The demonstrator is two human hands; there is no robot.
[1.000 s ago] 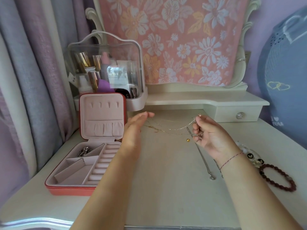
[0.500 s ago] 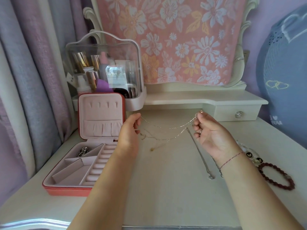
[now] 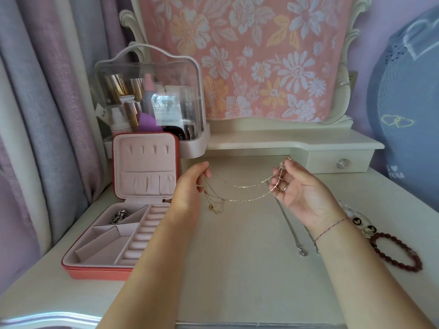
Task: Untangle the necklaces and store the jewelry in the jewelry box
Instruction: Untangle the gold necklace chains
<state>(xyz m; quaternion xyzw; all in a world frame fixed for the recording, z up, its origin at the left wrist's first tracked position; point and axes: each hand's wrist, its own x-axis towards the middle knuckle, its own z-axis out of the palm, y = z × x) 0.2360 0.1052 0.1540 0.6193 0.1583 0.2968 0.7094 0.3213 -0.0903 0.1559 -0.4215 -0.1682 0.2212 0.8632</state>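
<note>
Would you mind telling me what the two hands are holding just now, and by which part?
The tangled necklaces: the left hand pinches them at one side, the right hand at the other, and they sag between the two.

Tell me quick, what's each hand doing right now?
Left hand: closed, pinching one end of the tangled necklaces.
Right hand: closed, holding their other end.

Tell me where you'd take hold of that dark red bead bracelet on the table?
Probably come down from above and pinch the near right arc of the dark red bead bracelet, one finger inside the loop, one outside. It lies flat as an open ring, and that arc is farthest from the light beaded bracelet beside it.
</note>
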